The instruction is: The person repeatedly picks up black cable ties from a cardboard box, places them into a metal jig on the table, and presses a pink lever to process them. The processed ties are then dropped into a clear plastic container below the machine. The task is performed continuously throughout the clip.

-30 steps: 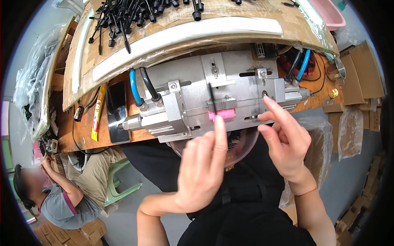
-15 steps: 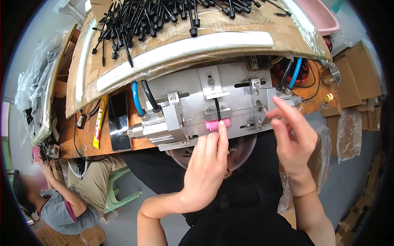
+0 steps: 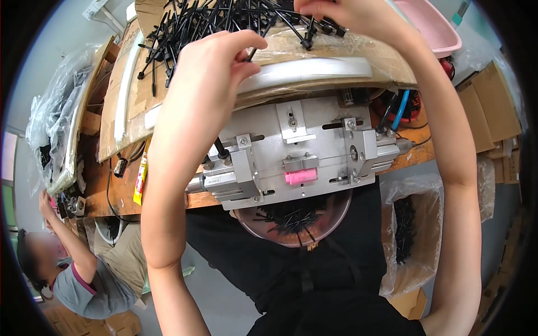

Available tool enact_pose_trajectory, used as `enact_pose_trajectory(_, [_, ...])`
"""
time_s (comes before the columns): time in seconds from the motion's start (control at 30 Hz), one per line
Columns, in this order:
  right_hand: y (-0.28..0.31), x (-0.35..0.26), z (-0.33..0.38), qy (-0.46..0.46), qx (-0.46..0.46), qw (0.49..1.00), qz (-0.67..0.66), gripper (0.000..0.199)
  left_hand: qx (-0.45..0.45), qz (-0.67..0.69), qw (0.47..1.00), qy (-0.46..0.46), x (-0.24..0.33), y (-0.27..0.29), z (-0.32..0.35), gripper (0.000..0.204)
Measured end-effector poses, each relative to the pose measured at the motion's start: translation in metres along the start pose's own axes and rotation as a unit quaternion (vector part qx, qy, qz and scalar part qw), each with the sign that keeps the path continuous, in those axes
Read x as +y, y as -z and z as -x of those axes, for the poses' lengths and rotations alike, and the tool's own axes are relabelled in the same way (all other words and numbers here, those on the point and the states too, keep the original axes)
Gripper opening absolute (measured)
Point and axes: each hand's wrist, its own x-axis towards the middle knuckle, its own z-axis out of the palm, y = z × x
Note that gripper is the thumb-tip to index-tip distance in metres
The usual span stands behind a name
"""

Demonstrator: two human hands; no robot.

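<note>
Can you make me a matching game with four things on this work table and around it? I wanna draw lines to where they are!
Things:
1. pink block
2. pile of black sticks
3. yellow packet
4. bowl

Places:
A. on the wooden table, left of the metal plate
B. below the plate's front edge, with black pieces inside
C. at the front middle of the metal plate
D. on the cardboard

Right pairs: 1-C, 2-D, 3-A, 4-B

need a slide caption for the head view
Left hand and right hand at a pile of thin black capped rods, beyond a silver metal fixture.
</note>
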Motion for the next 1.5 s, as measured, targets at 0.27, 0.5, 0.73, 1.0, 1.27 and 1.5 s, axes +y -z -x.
enact_pose_trajectory(0.27, [-0.019,0.002,0.004,0.041,-0.109,0.98,0.161,0.018,0.045,-0.008,0.995,0.091,0.079,-0.028,0.112,0.082])
enact_pose_trajectory(0.5, [0.024,-0.014,-0.004,-0.121,0.141,0.952,-0.242,0.027,-0.062,-0.06,0.993,0.081,0.119,-0.088,0.152,0.064])
enact_pose_trajectory(0.73, [0.027,-0.049,0.058,-0.076,0.218,0.938,-0.258,0.023,-0.071,-0.022,0.989,0.127,0.116,-0.096,0.148,0.077])
enact_pose_trajectory(1.0, [-0.084,-0.157,0.192,-0.113,0.153,0.97,-0.15,0.059,0.078,0.017,0.996,0.034,0.08,-0.046,0.061,0.061])
enact_pose_trajectory(1.27, [-0.135,-0.172,0.194,-0.133,0.129,0.974,-0.133,0.065,-0.127,0.069,0.985,0.093,0.042,-0.011,-0.043,0.024])
enact_pose_trajectory(1.5, [-0.122,-0.17,0.189,-0.149,0.083,0.976,-0.137,0.069,0.02,0.048,0.999,0.001,0.029,-0.013,0.017,0.036])
